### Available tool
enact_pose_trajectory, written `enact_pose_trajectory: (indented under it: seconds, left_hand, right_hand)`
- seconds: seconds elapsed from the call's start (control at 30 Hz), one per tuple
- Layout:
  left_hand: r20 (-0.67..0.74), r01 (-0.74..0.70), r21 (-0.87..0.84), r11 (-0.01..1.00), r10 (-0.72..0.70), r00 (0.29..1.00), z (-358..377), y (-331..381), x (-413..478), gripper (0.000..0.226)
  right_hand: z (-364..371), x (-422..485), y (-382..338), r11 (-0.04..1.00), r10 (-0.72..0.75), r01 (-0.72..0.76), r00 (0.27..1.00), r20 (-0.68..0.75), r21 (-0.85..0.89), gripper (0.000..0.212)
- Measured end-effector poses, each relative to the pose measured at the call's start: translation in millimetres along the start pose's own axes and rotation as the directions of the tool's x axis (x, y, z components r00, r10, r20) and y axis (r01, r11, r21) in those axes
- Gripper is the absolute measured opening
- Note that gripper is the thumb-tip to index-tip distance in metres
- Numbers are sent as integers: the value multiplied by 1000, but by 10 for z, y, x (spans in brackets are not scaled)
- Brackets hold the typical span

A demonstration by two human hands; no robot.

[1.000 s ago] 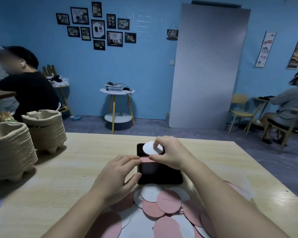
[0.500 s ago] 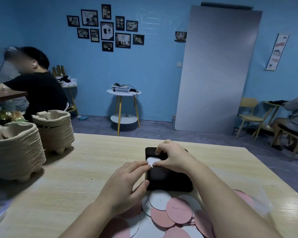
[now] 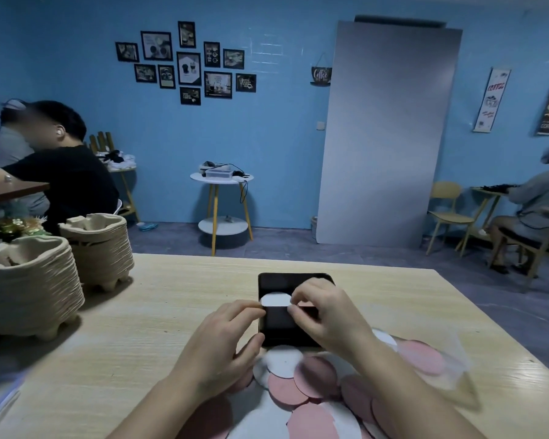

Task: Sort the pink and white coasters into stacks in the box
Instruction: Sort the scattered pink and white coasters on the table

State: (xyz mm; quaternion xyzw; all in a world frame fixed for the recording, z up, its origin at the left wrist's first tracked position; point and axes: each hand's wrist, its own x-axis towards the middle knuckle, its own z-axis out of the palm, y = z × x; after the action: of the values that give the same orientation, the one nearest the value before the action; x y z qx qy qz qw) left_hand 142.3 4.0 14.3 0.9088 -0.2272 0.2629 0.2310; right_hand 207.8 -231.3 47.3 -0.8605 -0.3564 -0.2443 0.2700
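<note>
The white coaster (image 3: 275, 300) seems thin, light and stiff: right hand (image 3: 327, 315) pinches its edge; left hand (image 3: 222, 340) touches it with relaxed fingers.

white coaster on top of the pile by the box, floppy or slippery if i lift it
Probably stiff and light: the white coaster looks like a thin flat disc, bridging others without sagging. Likely awkward to pinch, since its edge lies flush on the pile. A push may slide it, as the overlapped discs look smooth.

wall sign (image 3: 321, 76): "Coffee" | white banner (image 3: 492, 99): red heading, unreadable | framed prints (image 3: 189, 68): text illegible
</note>
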Motion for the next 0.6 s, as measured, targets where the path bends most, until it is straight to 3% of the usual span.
enact_pose_trajectory:
  seconds: [0.3, 0.5, 0.6]
  left_hand:
    - [59, -25, -11, 1000, 26, 998, 66, 331, -409, 15]
    - [64, -8, 10, 1000, 7, 998, 104, 385, -523, 18]
    - [92, -2, 8, 1000, 1, 996, 106, 399, -531, 16]
  right_hand:
    - [-156, -909, -107, 1000, 14, -13, 995, 102, -4, 5]
    - [-140, -1102, -53, 995, 47, -25, 972, 231, -97, 29]
    - [-101, -1124, -11, 995, 81, -62, 963, 256, -79, 27]
